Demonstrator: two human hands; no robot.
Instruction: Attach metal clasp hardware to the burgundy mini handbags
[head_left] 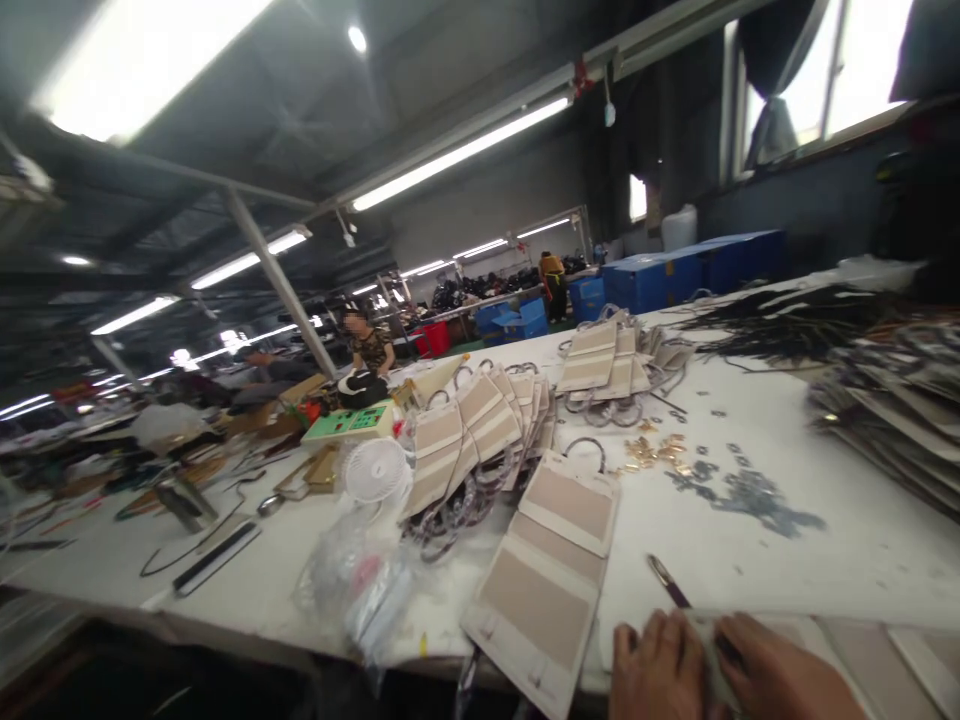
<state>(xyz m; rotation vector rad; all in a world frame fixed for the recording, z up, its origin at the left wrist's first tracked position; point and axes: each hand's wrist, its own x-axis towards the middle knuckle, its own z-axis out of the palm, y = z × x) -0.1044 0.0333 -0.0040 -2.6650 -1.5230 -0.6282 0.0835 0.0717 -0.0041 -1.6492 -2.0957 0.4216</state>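
A beige panel with pale bands [862,655] lies at the table's near edge on the lower right, partly covered by my hands. At its left end, my left hand [656,665] is palm down, its fingers bent together and holding the panel's end. My right hand [780,675] is closed on the same panel just beside it; a small dark patch shows by its fingertips, too blurred to name. Just beyond my left hand lies a dark-handled tool with a metal tip [666,578]. To the left, a similar beige panel with a cord loop [547,570] overhangs the edge.
Stacked beige panels with cords [480,420] stand mid-table, more panels [900,420] at right. Gold-coloured pieces [654,452] and grey metal bits [757,497] lie scattered. A white fan [375,470], plastic bag [360,580] and green control box [349,422] are left. Two people are farther off.
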